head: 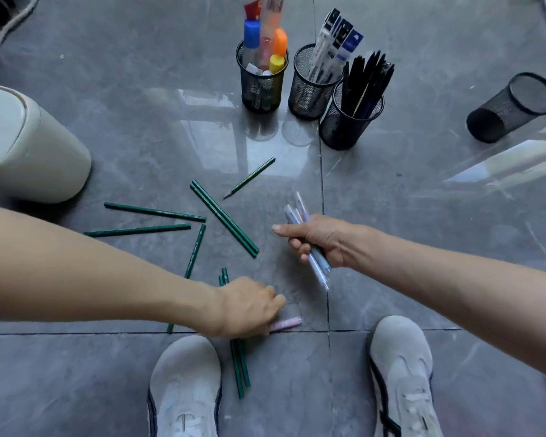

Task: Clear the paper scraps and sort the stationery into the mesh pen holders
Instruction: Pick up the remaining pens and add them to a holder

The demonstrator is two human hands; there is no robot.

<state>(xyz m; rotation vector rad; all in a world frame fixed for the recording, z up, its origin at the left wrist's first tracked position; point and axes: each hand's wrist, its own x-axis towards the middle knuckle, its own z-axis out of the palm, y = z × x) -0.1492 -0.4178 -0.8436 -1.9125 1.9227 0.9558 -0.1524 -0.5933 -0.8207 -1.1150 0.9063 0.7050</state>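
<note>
Reaching down with the nearer left grip (249,305), curling over the small pink plastic pen (286,323) lying sideways on the grey tile floor (391,190), not showing if pinching yet, while squeezing a bunch of pale see-through pens (319,268) in the right grip (322,241).

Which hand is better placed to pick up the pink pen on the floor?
Left. The left hand rests right at the pink pen, fingers over one end. The right hand sits farther away and is full, gripping a bundle of pastel pens.
</note>
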